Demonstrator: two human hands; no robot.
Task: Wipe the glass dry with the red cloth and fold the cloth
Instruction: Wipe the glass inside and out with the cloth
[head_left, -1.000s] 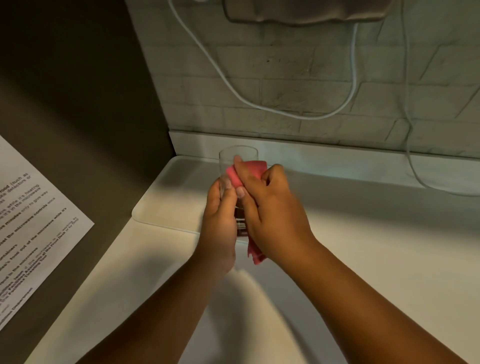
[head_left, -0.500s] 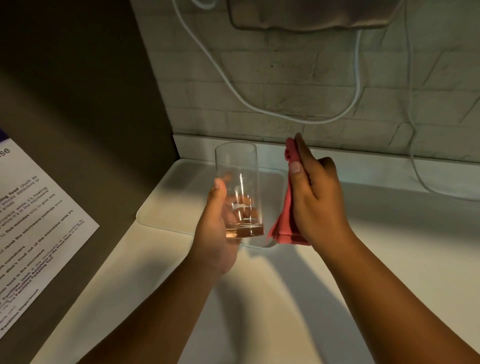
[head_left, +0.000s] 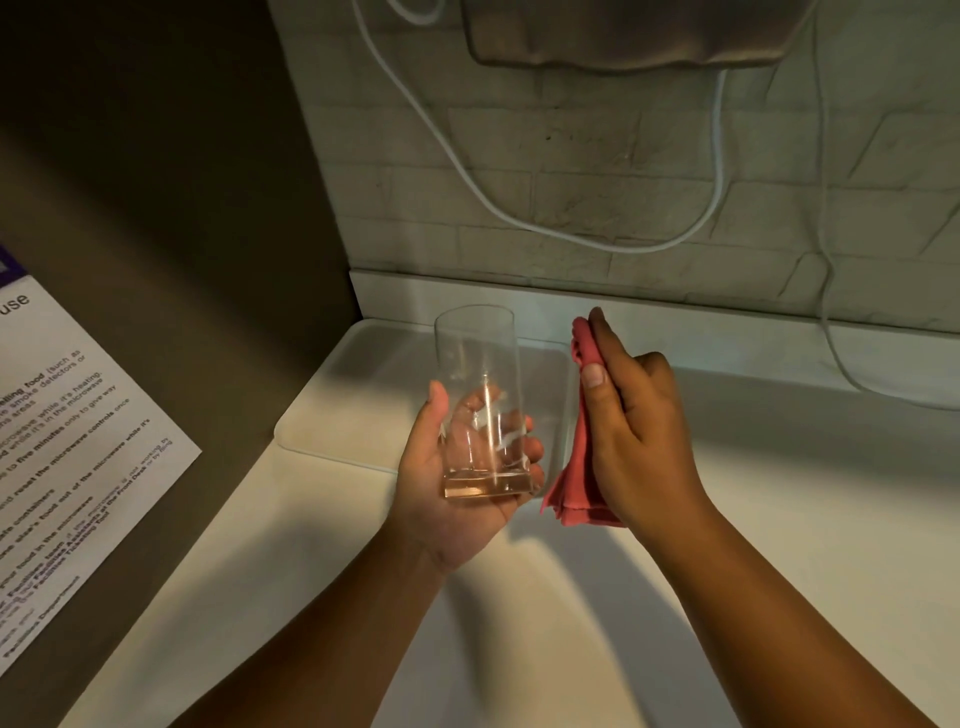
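Head view: left hand (head_left: 447, 483) clasping smooth cylindrical glass (head_left: 480, 400), right hand (head_left: 639, 431) pinching bunched red cloth (head_left: 579, 462).

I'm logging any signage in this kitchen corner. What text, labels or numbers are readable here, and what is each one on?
All on the white printed notice fixed to the dark panel at left, partly cut off:
"use"
"five minutes"
"only to give way"
"the microwave controls"
"food out of the microwave"
Remaining lines: too small or blurred to read.
Clear drinking glass, red cloth, white tray: no markings visible.
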